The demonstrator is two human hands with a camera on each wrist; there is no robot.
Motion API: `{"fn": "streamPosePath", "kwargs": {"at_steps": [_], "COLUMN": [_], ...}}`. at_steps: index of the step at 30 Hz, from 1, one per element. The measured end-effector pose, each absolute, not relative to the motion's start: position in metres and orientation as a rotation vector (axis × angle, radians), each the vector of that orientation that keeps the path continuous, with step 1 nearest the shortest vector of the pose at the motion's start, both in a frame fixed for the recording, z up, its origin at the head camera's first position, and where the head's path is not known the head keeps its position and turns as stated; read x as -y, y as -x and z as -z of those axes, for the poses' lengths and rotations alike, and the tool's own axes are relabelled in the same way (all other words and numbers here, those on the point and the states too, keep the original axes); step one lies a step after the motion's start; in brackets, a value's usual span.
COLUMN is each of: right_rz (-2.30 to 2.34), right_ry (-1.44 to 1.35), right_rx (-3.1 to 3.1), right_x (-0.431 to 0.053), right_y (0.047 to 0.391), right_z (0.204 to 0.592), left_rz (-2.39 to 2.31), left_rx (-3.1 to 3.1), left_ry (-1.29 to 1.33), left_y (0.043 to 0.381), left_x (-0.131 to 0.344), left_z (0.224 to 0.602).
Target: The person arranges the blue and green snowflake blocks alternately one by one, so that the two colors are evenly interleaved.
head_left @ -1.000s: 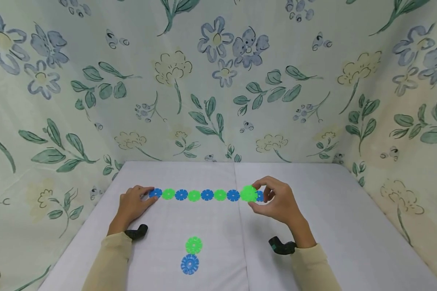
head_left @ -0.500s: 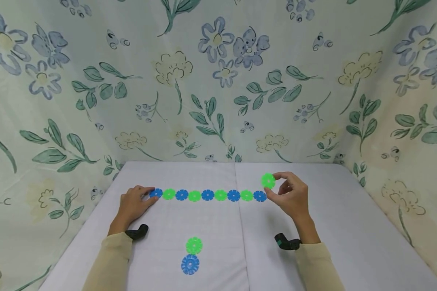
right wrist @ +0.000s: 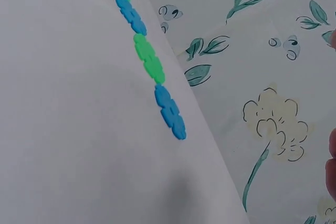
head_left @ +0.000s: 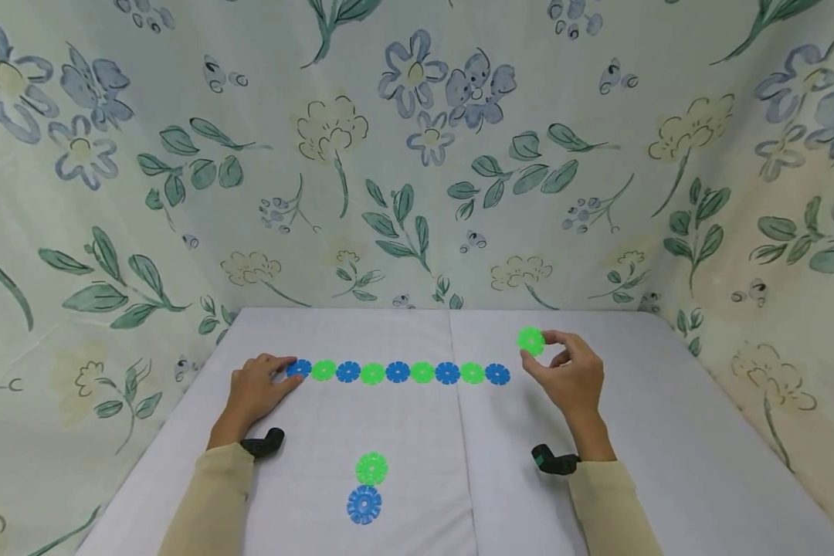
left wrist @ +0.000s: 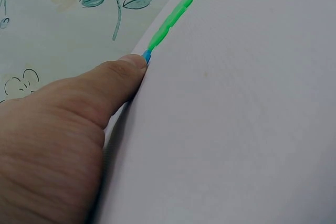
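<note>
Flower-shaped plastic discs, blue and green by turns, run edge to edge in a row across the white table. My left hand point(head_left: 257, 390) grips the blue disc point(head_left: 300, 369) at the row's left end; in the left wrist view the thumb point(left wrist: 123, 72) lies at its edge. Between thumb and index finger, my right hand point(head_left: 571, 374) pinches a green flower disc point(head_left: 530, 341), raised beyond the row's right end. That end is a blue disc point(head_left: 497, 374), also seen in the right wrist view, where only bits of fingers point(right wrist: 331, 177) show at the right edge.
Nearer the front, a loose green disc point(head_left: 371, 468) lies against a blue disc point(head_left: 364, 504). Patterned floral cloth point(head_left: 417, 193) walls the table point(head_left: 598, 525) at the back and sides. Black camera mounts point(head_left: 554, 461) sit on both wrists.
My right hand has carried the green disc rightward and up, from over the right part of the row to past its end. The left hand has stayed in place.
</note>
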State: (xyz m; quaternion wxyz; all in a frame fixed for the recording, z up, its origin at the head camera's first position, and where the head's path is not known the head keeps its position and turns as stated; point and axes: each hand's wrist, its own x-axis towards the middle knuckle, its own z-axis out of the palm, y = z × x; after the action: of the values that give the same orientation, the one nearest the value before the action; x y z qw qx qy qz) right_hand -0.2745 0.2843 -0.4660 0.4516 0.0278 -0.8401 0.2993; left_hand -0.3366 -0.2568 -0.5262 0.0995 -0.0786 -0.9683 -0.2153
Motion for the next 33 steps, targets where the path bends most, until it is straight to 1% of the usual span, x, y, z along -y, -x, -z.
{"fn": "streamPosePath", "kwargs": {"at_steps": [9,19,33], "right_rz": [-0.696,-0.797,-0.869], "right_ry": [0.081,0.206,0.33], "right_rx": [2.16,2.322,2.584], "right_x": [-0.291,-0.296,-0.302], "right_y": [0.28,0.282,0.282], "right_z": [0.485,0.498,0.502], "left_rz": [0.616,0.621,0.614], "left_rx": [2.866,2.868,2.867], "left_ry": [0.22,0.221,0.239], "left_y": [0.339,0.34,0.339], "left_x": [0.258,0.257,0.259], "left_z": [0.53,0.529,0.531]}}
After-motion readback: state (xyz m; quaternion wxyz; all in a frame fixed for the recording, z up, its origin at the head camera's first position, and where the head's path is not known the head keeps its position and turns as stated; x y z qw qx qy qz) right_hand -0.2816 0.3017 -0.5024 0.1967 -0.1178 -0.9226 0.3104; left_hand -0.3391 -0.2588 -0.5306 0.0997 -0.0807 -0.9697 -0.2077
